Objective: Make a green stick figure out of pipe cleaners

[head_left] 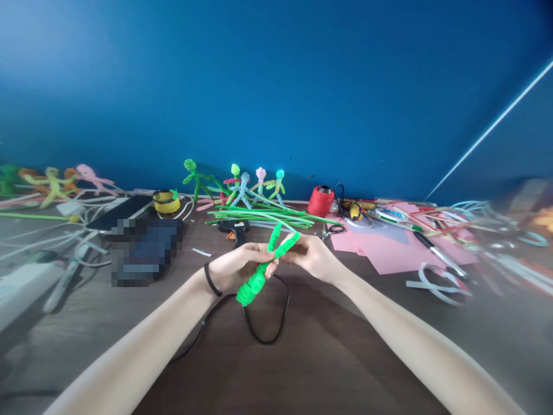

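A bright green pipe-cleaner figure [258, 279] is held over the middle of the table, its coiled thick end pointing down toward me and two wrapped limbs sticking up and away. My left hand [239, 262] is closed around the middle of the figure, thumb and fingers pinching it. From the other side, my right hand [314, 258] has its fingers pinched together at the limb on the right; the fingertips are partly hidden behind that limb. Just beyond the hands lies a black glue gun [234, 231], with loose green pipe cleaners [263, 215] heaped behind it.
Several pipe-cleaner figures [244, 185] lean against the blue wall. A red thread spool [320, 202], scissors [334, 229], pink paper [384, 251] and a pen [438, 253] lie to the right. At left are a dark phone [118, 213], yellow tape [166, 203] and white cables. A black cord [270, 342] loops below my hands.
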`<state>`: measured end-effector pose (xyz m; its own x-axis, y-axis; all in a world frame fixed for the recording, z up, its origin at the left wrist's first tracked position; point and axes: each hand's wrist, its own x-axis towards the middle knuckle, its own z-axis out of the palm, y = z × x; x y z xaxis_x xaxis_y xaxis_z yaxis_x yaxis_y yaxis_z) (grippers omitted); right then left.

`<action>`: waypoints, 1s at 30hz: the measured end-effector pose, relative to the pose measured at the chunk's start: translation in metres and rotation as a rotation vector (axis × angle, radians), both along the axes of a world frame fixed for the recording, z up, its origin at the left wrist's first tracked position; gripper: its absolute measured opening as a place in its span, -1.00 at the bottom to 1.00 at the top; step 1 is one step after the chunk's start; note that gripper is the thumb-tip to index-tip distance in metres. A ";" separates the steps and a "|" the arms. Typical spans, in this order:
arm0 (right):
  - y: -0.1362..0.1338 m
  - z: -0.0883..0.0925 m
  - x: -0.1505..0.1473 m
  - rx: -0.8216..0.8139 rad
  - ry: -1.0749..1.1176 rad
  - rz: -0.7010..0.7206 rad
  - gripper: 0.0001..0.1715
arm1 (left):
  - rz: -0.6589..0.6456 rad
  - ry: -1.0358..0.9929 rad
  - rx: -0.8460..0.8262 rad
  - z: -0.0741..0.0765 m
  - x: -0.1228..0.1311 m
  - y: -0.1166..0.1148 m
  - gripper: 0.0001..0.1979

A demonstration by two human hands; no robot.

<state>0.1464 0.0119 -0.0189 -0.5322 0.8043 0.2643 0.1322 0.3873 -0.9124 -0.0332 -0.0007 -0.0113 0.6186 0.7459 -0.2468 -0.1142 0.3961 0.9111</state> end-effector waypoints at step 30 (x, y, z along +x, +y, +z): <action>0.004 -0.007 -0.001 -0.306 -0.105 0.063 -0.72 | 0.165 0.439 0.494 0.005 0.006 0.000 -0.83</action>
